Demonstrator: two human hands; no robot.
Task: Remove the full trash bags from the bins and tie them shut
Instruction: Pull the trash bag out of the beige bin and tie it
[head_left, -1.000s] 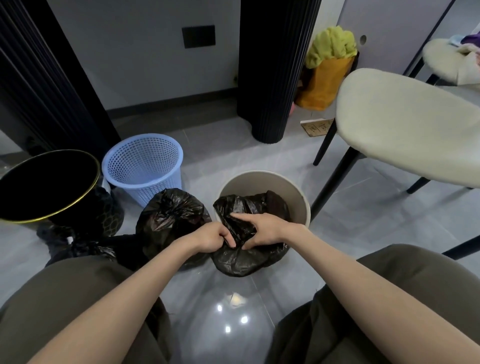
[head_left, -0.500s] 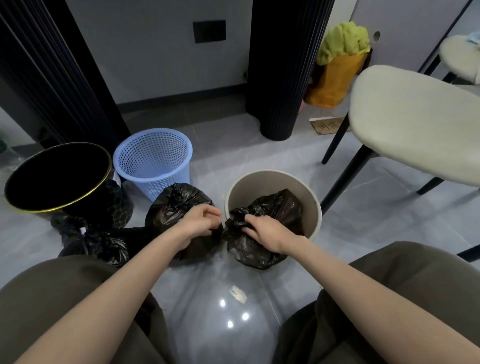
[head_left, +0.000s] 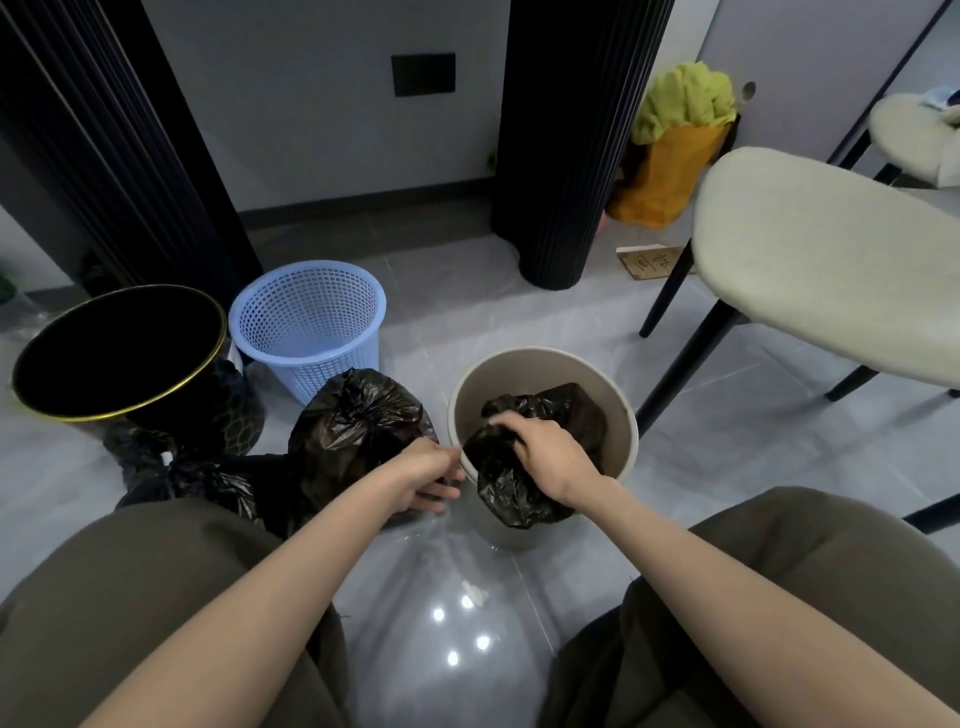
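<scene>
The left hand (head_left: 428, 475) has been drawn off the crumpled black plastic trash bag (head_left: 514, 493), which is held by curled fingers (head_left: 506, 427) of the right hand (head_left: 548, 460) at the 7 o'clock rim of the round beige bin (head_left: 545, 369). The left fingers' hold cannot be told. The neck should be gathered tight.

a home, most likely the dining corner of a flat. the floor (head_left: 467, 322) is glossy grey tile with ceiling lights mirrored in it. a plain grey wall (head_left: 311, 104) carries a dark skirting (head_left: 363, 200) and a black wall plate (head_left: 423, 74). a cream chair (head_left: 831, 270) on thin black legs stands at the right, a second chair (head_left: 914, 135) behind it. a black fluted column (head_left: 571, 156) and a like panel (head_left: 119, 156) read as decor. small household bins sit together: a black bin (head_left: 119, 353) with a gold rim, a blue basket (head_left: 311, 327), a beige bin (head_left: 519, 376) holding a black bag (head_left: 509, 493). a yellow bag (head_left: 670, 171) stuffed with green cloth (head_left: 685, 98) leans by a door (head_left: 810, 78).
</scene>
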